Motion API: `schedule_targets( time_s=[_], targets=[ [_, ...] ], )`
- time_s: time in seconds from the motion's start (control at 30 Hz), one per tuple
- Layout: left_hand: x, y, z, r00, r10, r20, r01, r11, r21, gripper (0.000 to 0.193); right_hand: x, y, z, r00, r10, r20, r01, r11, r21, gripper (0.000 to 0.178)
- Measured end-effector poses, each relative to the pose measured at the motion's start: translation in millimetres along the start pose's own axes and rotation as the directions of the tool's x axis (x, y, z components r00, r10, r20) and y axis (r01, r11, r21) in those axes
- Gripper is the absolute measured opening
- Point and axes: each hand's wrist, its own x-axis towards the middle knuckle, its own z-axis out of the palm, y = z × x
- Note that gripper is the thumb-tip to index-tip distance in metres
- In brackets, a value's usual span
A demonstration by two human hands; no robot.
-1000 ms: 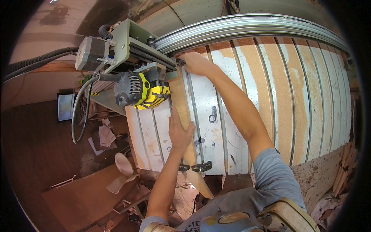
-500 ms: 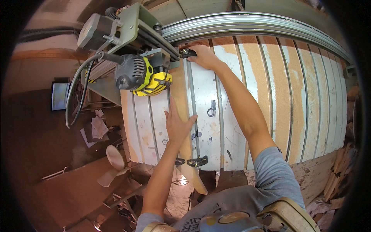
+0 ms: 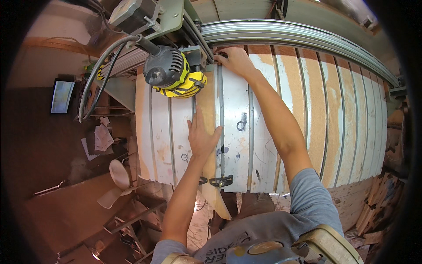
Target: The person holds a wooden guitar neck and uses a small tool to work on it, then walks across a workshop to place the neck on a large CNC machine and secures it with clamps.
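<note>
A long wooden board [image 3: 211, 165] runs front to back along the slotted bed, its near tip sticking out past the front edge. My left hand [image 3: 203, 137] lies flat on it with fingers stretched forward and thumb spread to the right. At the far end, my right hand [image 3: 236, 60] curls its thumb and fingers round a small black clamp [image 3: 219, 54], mostly hidden by the fingers. Another black clamp [image 3: 221, 181] sits beside the board near the front edge. Over the board's far part hangs a yellow-and-black router [image 3: 173, 72].
The slotted bed [image 3: 268, 154] has white and bare brown strips. An aluminium gantry rail [image 3: 299, 37] crosses behind my right hand. Cables [image 3: 90, 83] loop down left of the router. A lit screen [image 3: 62, 96] and a white chair [image 3: 119, 174] stand at left; wood offcuts [image 3: 373, 204] lie at right.
My right fingers have shifted on the far clamp and are more curled and bunched. My left hand stays flat on the board. The whole view has shifted slightly.
</note>
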Motion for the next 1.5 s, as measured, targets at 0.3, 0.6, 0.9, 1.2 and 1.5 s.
schedule_targets(
  time_s=[0.3,0.6,0.9,1.2,1.5],
  targets=[
    [-1.4,-3.7,-4.0,0.999,0.009,-0.031,-0.01,0.999,-0.04,0.109,17.7,-21.6,26.1,0.934,0.351,-0.067,-0.355,0.885,-0.301,0.041],
    [-2.2,-4.2,-3.5,0.997,0.009,-0.074,-0.015,0.996,-0.092,0.11,11.4,-9.3,-2.5,0.964,0.264,0.036,-0.261,0.963,-0.064,0.045],
    [-3.1,-4.9,-3.3,0.997,-0.003,-0.079,-0.008,0.991,-0.137,0.101,7.1,-22.6,-23.4,0.98,0.013,0.198,0.022,0.985,-0.171,0.031],
    [-1.9,-2.5,-7.1,0.998,-0.012,-0.057,0.006,0.994,-0.113,0.108,7.0,-26.6,6.1,0.984,0.174,-0.043,-0.179,0.948,-0.264,0.032],
    [-0.8,-0.3,-2.8,0.998,-0.003,-0.057,-0.003,0.994,-0.113,0.108,19.5,-14.0,9.4,0.957,0.29,-0.024,-0.278,0.887,-0.369,0.039]
  ],
)
